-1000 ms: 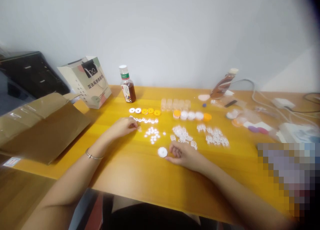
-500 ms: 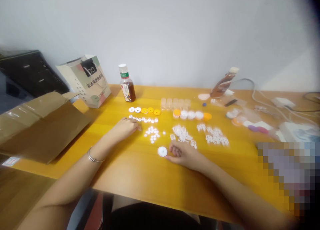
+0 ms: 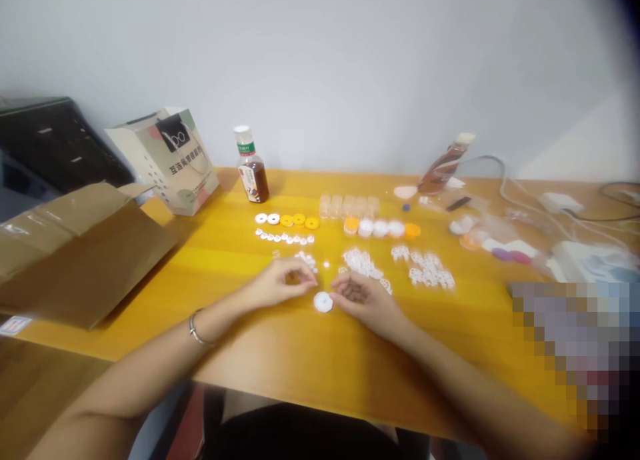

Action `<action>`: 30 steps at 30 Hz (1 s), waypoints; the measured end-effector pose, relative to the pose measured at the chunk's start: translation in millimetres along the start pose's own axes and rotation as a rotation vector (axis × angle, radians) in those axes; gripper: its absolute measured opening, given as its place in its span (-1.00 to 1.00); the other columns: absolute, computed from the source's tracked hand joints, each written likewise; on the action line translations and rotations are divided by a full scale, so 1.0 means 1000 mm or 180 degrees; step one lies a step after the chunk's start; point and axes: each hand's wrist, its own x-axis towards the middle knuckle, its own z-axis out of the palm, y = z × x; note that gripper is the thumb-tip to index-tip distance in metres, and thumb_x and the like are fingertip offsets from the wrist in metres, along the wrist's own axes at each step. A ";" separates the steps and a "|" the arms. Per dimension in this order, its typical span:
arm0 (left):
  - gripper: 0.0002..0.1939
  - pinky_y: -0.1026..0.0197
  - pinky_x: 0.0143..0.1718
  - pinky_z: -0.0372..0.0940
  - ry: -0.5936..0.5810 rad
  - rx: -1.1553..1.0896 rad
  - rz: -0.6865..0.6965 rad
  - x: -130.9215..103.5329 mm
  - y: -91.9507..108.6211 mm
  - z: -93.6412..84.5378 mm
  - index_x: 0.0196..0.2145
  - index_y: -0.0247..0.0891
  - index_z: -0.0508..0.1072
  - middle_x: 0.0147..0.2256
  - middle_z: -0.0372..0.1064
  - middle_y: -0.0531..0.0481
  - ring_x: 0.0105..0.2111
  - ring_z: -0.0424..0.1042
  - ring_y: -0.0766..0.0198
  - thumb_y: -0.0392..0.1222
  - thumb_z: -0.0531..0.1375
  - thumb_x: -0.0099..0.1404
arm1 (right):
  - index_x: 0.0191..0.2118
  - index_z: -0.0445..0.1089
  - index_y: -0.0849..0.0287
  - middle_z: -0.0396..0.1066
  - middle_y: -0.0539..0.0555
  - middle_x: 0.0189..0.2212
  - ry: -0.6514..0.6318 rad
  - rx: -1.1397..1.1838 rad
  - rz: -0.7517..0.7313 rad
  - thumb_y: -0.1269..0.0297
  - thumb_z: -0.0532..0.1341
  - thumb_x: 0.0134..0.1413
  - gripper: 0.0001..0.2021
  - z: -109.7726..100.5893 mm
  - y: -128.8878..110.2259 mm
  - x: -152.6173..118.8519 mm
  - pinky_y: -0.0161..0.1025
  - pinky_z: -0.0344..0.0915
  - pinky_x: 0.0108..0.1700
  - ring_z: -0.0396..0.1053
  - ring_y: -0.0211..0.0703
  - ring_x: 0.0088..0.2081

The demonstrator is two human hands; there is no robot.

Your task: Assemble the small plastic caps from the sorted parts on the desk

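My left hand (image 3: 285, 281) is closed in a pinch, thumb and forefinger tips together just up and left of a white scalloped disc (image 3: 323, 303). Anything between those tips is too small to make out. My right hand (image 3: 369, 303) has its fingers curled in, with thumb and forefinger close together at the disc's right edge; whether it grips anything is hidden. The disc lies on the table between both hands. Small white round pieces (image 3: 306, 260) lie behind my left hand, partly covered by it. Beyond my right hand is a pile of white openwork pieces (image 3: 361, 261).
White and yellow rings (image 3: 299, 219) stand in a row above small white parts (image 3: 284, 238). Clear cylinders (image 3: 349, 205) and orange and white discs (image 3: 381, 228) lie farther right. A cardboard box (image 3: 100, 260), paper bag (image 3: 167, 160), drink bottle (image 3: 254, 173) and tilted bottle (image 3: 445, 165) surround them.
My left hand has moved right and toward me, from the row of small white parts to beside the scalloped disc. My right hand has stayed by the disc, its forefinger nearer the thumb.
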 end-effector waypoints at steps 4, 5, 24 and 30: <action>-0.82 0.28 -0.32 0.23 0.0011 -0.0502 -0.0138 0.001 0.008 0.023 -0.39 -0.35 0.38 -0.42 0.37 -0.04 -0.40 0.32 0.36 -0.16 0.12 0.21 | -0.37 0.33 0.16 0.38 0.01 -0.46 0.0011 0.0375 0.0181 0.14 0.20 -0.06 -0.80 0.008 -0.006 -0.001 -0.26 0.31 -0.31 0.36 -0.26 -0.40; -0.83 0.28 -0.32 0.23 0.0024 -0.0520 -0.0153 0.001 0.008 0.024 -0.39 -0.35 0.38 -0.42 0.37 -0.04 -0.40 0.32 0.36 -0.16 0.12 0.21 | -0.38 0.33 0.16 0.39 0.01 -0.46 0.0017 0.0411 0.0228 0.13 0.20 -0.06 -0.80 0.009 -0.007 -0.001 -0.25 0.32 -0.29 0.37 -0.26 -0.40; -0.85 0.21 -0.26 0.22 0.0321 0.0915 0.0948 -0.003 0.013 0.023 -0.26 -0.26 0.41 -0.32 0.39 -0.06 -0.31 0.33 0.32 -0.23 0.06 0.28 | -0.42 0.32 0.21 0.31 -0.06 -0.60 -0.0187 0.0747 0.0671 0.04 0.23 -0.13 -0.70 0.006 0.002 0.003 -0.36 0.21 -0.49 0.24 -0.38 -0.56; -0.85 0.24 -0.28 0.22 0.0335 0.0895 0.0924 -0.003 0.008 0.024 -0.29 -0.28 0.41 -0.35 0.39 -0.05 -0.33 0.33 0.34 -0.20 0.08 0.27 | -0.39 0.32 0.19 0.32 -0.04 -0.56 -0.0160 0.0288 0.0458 0.12 0.16 -0.03 -0.79 0.005 0.001 0.001 -0.32 0.25 -0.45 0.26 -0.34 -0.54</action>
